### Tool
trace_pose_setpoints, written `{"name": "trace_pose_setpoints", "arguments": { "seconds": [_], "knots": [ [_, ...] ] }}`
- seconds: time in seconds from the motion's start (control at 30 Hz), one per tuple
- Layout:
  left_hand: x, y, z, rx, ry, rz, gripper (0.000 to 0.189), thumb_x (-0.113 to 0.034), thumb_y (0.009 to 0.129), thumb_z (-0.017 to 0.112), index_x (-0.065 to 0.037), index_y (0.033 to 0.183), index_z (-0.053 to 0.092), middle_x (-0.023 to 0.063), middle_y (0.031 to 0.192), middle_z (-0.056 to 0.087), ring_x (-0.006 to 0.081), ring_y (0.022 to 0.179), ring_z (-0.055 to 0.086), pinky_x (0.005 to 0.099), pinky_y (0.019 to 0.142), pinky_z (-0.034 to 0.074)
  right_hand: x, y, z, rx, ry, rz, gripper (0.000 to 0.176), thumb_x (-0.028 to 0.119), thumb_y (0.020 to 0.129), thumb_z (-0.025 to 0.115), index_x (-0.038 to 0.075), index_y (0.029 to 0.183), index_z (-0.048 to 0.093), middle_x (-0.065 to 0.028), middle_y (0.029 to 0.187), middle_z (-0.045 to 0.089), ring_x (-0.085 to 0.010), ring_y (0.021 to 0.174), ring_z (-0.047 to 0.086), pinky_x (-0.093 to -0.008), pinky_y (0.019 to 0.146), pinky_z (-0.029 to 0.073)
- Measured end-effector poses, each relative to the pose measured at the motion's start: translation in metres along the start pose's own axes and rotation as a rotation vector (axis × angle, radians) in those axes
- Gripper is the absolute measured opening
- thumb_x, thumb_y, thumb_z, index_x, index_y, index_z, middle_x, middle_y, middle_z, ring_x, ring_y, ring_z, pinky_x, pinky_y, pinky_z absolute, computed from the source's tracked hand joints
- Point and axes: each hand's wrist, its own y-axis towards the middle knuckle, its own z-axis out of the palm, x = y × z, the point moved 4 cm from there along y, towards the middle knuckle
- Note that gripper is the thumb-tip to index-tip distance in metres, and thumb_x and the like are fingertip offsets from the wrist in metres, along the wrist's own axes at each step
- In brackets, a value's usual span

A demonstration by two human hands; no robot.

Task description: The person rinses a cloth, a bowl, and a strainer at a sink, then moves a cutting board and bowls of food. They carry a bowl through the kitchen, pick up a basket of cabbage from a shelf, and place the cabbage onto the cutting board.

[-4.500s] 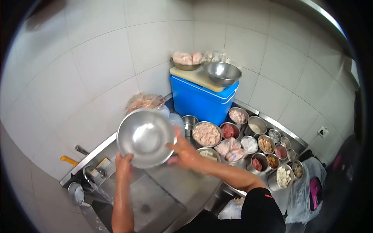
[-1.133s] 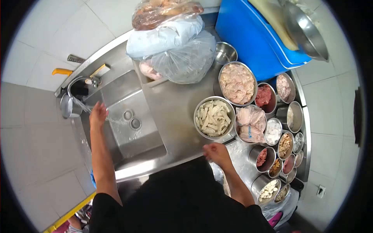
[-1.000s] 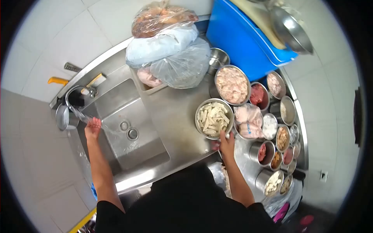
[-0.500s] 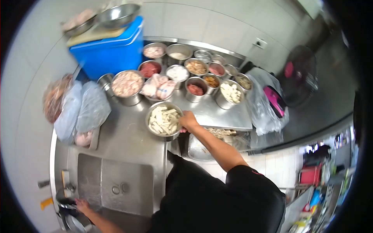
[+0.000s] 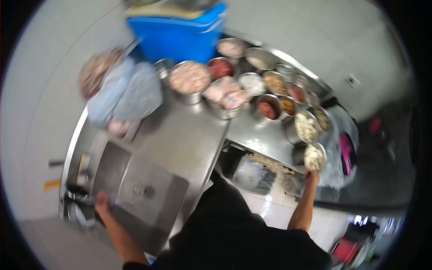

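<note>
The steel bowl [image 5: 314, 157] of pale pieces sits at the right end of the worktop [image 5: 180, 135], just past its near edge, gripped from below by the right hand [image 5: 311, 177]. Other filled steel bowls [image 5: 270, 96] crowd behind it (all blurred). Far left, the left hand [image 5: 101, 200] rests at the sink [image 5: 135, 173] by the tap; I cannot tell its grip. Plastic bags [image 5: 126, 94] and a blue cooler [image 5: 180, 36] stand beyond.

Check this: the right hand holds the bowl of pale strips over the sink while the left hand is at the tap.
Not over the sink. In the head view the right hand holds the bowl of pale strips at the right end of the counter; the left hand is at the tap.
</note>
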Motion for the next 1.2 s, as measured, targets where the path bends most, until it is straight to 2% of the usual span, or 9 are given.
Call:
{"name": "trace_pose_setpoints", "arguments": {
  "seconds": [0.2,0.4,0.5,0.67,0.77,0.8,0.93,1.1,1.2],
  "knots": [
    [-0.006,-0.022,0.016,-0.085,-0.184,0.051,0.016,-0.018,0.089,0.034,-0.007,0.081,0.042,0.0051,0.076,0.045,0.02,0.072,0.047,0.0365,0.069,0.043,-0.042,-0.098,0.09,0.17,-0.643,-0.356,0.038,0.016,0.08,0.054,-0.009,0.108,0.046,-0.0224,0.106,0.045,-0.0357,0.091,0.044,-0.0421,0.075,0.033],
    [-0.014,-0.032,0.029,0.047,-0.479,0.02,0.021,-0.02,0.089,0.031,-0.008,0.076,0.041,0.0043,0.073,0.044,0.0202,0.069,0.046,0.0375,0.068,0.042,-0.146,-0.291,0.316,1.441,-0.996,-1.347,0.054,0.026,0.084,0.056,-0.01,0.122,0.041,-0.027,0.131,0.035,-0.0436,0.119,0.033,-0.0503,0.101,0.023],
    [-0.022,-0.031,0.025,-0.115,-0.339,0.057,0.026,-0.023,0.091,0.028,-0.007,0.076,0.042,0.0056,0.075,0.046,0.0211,0.07,0.049,0.0392,0.072,0.044,-0.222,-0.299,0.39,1.29,-1.25,-1.63,0.067,0.036,0.09,0.046,-0.006,0.136,0.025,-0.0304,0.138,0.028,-0.0439,0.127,0.027,-0.05,0.107,0.018],
    [-0.016,-0.058,0.062,-0.229,-0.306,0.158,0.029,-0.023,0.093,0.029,-0.003,0.084,0.049,0.0076,0.075,0.052,0.0234,0.07,0.053,0.0452,0.083,0.046,-0.34,-0.47,0.384,1.542,-0.656,-1.565,0.072,0.032,0.084,0.058,-0.004,0.137,0.025,-0.0267,0.141,0.025,-0.0402,0.132,0.024,-0.0477,0.11,0.015],
    [-0.008,-0.053,0.068,-0.185,-0.336,0.162,0.028,-0.022,0.094,0.031,-0.003,0.088,0.051,0.0066,0.071,0.052,0.0221,0.067,0.053,0.0428,0.08,0.048,-0.338,-0.612,0.361,2.227,-0.77,-0.957,0.075,0.035,0.087,0.054,0.001,0.141,0.016,-0.0234,0.144,0.022,-0.0338,0.136,0.015,-0.0418,0.11,0.018],
    [-0.013,-0.048,0.062,-0.131,-0.347,0.168,0.025,-0.02,0.094,0.033,-0.003,0.09,0.051,0.0058,0.068,0.051,0.0202,0.065,0.053,0.0396,0.075,0.051,-0.351,-0.628,0.348,2.239,-0.72,-0.647,0.069,0.033,0.088,0.052,0.0,0.14,0.021,-0.0231,0.143,0.024,-0.0344,0.136,0.017,-0.0416,0.11,0.016],
    [-0.023,-0.014,0.043,0.067,-0.32,0.12,0.012,-0.019,0.093,0.044,-0.008,0.094,0.048,-0.0013,0.062,0.045,0.009,0.049,0.042,0.0208,0.043,0.039,-0.306,-0.548,0.36,1.985,-0.508,-1.143,0.049,0.026,0.091,0.045,-0.002,0.132,0.037,-0.0241,0.136,0.036,-0.0367,0.126,0.034,-0.0436,0.105,0.027],
    [-0.025,-0.04,0.089,-0.015,-0.224,0.122,0.018,-0.025,0.092,0.042,-0.008,0.088,0.046,-0.0024,0.054,0.032,0.0101,0.044,0.031,0.0213,0.042,0.035,-0.279,-0.376,0.448,1.296,-0.935,-1.319,0.053,0.029,0.093,0.039,-0.007,0.131,0.035,-0.0257,0.135,0.035,-0.039,0.128,0.029,-0.0452,0.107,0.021],
    [-0.017,-0.052,0.099,-0.147,-0.454,0.112,0.027,-0.031,0.09,0.038,-0.006,0.084,0.047,0.0028,0.061,0.041,0.0163,0.053,0.041,0.0342,0.064,0.044,-0.32,-0.458,0.466,1.352,-1.04,-1.477,0.055,0.027,0.091,0.045,-0.009,0.131,0.032,-0.0273,0.139,0.029,-0.0394,0.131,0.025,-0.0451,0.108,0.019]
  ]
}}
